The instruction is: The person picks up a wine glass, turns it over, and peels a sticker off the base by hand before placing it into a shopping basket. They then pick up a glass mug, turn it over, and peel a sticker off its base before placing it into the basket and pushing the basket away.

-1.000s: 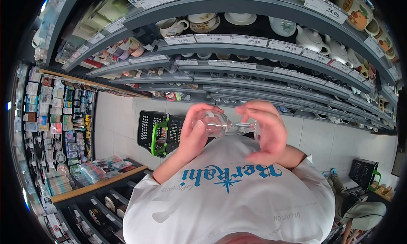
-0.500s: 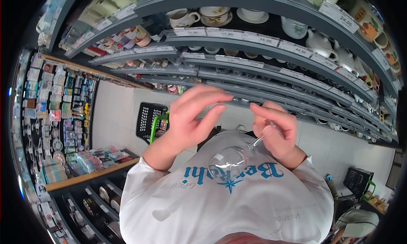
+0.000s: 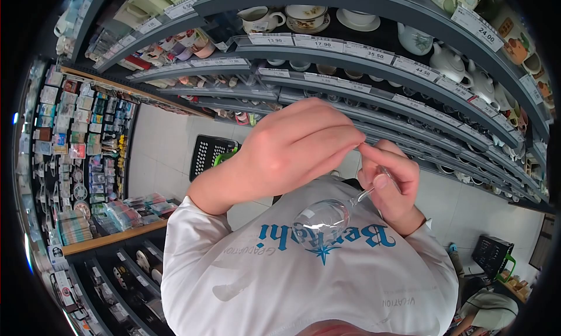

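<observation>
While dark grey shelves (image 3: 263,0) of crockery curve across the whole upper part of the view, a white shirt (image 3: 327,283) with blue lettering fills much of the lower part. To the left stands a rack (image 3: 79,134) hung with small packets, and pale floor tiles (image 3: 158,143) show between it and the body.

The left hand (image 3: 286,149) reaches across from the left with its fingers bunched and bent; its fingertips meet those of the right hand, and I cannot tell whether anything is caught between them. The right hand (image 3: 394,184) pinches the stem end of a wine glass between thumb and fingers. Beyond the left wrist, partly covered by it, a black basket (image 3: 211,152) with a green handle sits on the floor.

The wine glass (image 3: 324,216) is tilted well over in front of the shirt, its clear bowl pointing down and left across the lettering, below the left hand. On the shelves are a white teapot (image 3: 450,64), a cup on a saucer (image 3: 357,19) and a small jug (image 3: 260,19), with price tags (image 3: 321,43) along the edge.
</observation>
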The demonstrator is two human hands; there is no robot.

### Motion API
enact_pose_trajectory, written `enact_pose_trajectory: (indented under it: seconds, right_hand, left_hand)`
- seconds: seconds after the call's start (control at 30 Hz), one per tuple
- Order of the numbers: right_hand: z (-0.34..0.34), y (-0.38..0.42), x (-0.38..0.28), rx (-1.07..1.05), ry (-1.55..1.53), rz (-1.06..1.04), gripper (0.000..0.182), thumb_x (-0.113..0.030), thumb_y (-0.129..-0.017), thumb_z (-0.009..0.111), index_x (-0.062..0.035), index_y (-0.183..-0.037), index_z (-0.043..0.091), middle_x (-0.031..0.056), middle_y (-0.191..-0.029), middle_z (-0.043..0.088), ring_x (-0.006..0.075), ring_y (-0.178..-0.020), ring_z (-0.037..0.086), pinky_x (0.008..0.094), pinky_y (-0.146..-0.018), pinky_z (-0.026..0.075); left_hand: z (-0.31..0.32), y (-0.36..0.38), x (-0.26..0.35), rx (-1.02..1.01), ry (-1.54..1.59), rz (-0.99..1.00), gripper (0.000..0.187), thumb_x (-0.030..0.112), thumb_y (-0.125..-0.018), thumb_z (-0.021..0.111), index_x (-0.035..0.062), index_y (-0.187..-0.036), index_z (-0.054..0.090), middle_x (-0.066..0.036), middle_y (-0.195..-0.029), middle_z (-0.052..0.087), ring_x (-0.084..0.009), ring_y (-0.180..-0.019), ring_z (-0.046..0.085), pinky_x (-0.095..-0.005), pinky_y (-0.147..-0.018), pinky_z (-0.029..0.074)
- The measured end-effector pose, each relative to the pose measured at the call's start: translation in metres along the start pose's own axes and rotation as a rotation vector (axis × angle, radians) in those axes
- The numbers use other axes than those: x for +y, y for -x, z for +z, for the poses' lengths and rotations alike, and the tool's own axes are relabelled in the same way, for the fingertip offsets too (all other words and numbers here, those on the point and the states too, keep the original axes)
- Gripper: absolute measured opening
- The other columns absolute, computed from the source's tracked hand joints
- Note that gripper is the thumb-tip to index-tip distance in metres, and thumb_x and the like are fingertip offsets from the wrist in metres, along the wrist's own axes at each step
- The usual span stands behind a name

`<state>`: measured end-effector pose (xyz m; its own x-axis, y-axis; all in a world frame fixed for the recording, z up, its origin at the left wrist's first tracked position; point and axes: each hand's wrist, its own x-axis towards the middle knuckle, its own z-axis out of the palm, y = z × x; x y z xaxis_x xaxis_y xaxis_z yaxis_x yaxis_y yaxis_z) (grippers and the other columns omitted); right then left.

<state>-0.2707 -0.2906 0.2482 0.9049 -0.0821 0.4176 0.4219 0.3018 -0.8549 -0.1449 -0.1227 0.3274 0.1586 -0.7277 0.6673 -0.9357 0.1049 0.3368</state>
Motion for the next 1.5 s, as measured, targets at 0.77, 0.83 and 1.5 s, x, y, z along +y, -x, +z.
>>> enact_pose_trajectory:
  seconds: [0.77, 0.83, 1.5]
  right_hand:
    - [0.004, -0.003, 0.001, -0.097, 0.174, -0.101, 0.052, -0.008, -0.083, 0.063, 0.0103, -0.129, 0.053, 0.0056, -0.075, 0.056, 0.0122, -0.064, 0.047, 0.0258, -0.058, 0.036]
    - [0.004, -0.004, 0.002, -0.111, 0.178, -0.127, 0.053, -0.008, -0.082, 0.064, 0.0103, -0.130, 0.052, 0.0057, -0.075, 0.056, 0.0121, -0.064, 0.047, 0.0257, -0.058, 0.036]
    - [0.012, -0.003, -0.001, -0.159, 0.247, -0.241, 0.066, -0.001, -0.078, 0.067, 0.0133, -0.138, 0.041, 0.0077, -0.078, 0.056, 0.0124, -0.065, 0.051, 0.0232, -0.059, 0.040]
  left_hand:
    - [-0.004, 0.001, 0.012, 0.009, 0.001, -0.112, 0.025, -0.007, -0.070, 0.070, -0.0009, -0.093, 0.065, -0.011, -0.081, 0.065, -0.0232, -0.067, 0.063, -0.0310, -0.057, 0.051]
    - [-0.002, 0.002, 0.013, 0.022, 0.033, -0.136, 0.024, -0.008, -0.070, 0.069, -0.0007, -0.093, 0.065, -0.011, -0.080, 0.066, -0.0219, -0.067, 0.063, -0.0299, -0.056, 0.051]
    - [0.026, 0.013, 0.026, 0.304, 0.814, -0.665, 0.013, -0.002, -0.091, 0.060, -0.0054, -0.102, 0.066, -0.014, -0.093, 0.068, -0.0153, -0.079, 0.064, -0.0256, -0.067, 0.054]
